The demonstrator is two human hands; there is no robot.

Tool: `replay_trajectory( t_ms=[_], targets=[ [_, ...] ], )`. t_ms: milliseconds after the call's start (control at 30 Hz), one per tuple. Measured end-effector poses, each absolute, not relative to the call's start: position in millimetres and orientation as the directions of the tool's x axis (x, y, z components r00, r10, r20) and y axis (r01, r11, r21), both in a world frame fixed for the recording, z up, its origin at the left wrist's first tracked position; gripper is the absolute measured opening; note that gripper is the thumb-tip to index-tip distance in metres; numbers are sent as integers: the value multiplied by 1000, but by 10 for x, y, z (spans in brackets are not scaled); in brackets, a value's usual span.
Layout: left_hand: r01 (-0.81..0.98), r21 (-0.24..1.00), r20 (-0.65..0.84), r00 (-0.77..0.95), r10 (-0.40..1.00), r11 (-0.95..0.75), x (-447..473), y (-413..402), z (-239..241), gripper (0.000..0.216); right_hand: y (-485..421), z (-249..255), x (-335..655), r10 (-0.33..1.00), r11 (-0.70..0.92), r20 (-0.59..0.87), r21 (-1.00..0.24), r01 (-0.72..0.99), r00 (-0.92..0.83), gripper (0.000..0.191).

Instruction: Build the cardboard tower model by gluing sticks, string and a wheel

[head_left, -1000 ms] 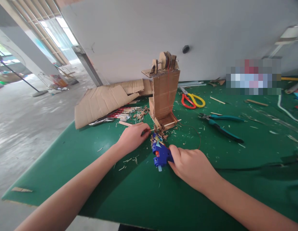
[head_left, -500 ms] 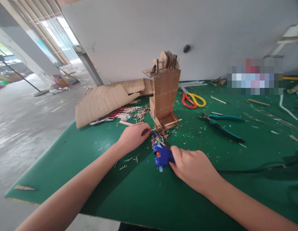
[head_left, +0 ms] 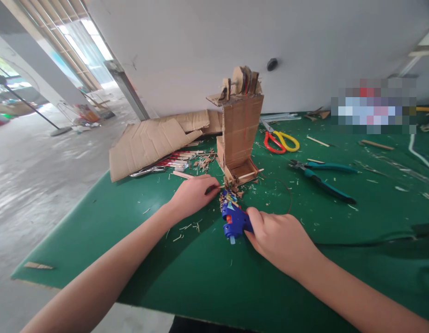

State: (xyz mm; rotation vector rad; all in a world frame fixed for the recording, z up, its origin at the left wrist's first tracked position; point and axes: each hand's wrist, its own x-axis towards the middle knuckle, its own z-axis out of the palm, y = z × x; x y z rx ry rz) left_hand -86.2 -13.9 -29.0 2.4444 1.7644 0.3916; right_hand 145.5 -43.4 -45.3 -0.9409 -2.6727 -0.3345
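Cardboard makes up the tower (head_left: 242, 129), which stands on the green table (head_left: 173, 286) beyond both hands, its wheels (head_left: 239, 79) mounted on top and an open tray (head_left: 247, 167) built at its foot, so most of the structure looks assembled. What seems unfinished is the tray's near left corner, where the left hand (head_left: 195, 195) pinches a thin stick (head_left: 222, 187) with thumb and finger nearly together; whether glue has set there is too small to tell. Right-hand fingers curl around the handle of the blue glue gun (head_left: 234, 223), held just near of that corner; the right hand (head_left: 282, 238) is on its right side. The gun's long axis runs near to far, nozzle end pointing far and slightly left, at the tower's foot; the tower's own long axis is upright.
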Motion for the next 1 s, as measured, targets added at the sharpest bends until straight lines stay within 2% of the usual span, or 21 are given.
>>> replay_trajectory(
  t_ms=[400,600,1000],
  targets=[
    [916,224,136,309,941,-333,-864,-145,-289,19,-424,-455,1443,588,751,333,113,650,-737,5],
    [922,275,139,244,960,-274,-859,-135,-314,16,-424,-451,1450,566,755,369,127,643,-737,11],
    [940,283,139,156,978,-190,-838,-117,-354,14,-432,-470,1438,554,747,411,139,650,-724,8]
  ],
)
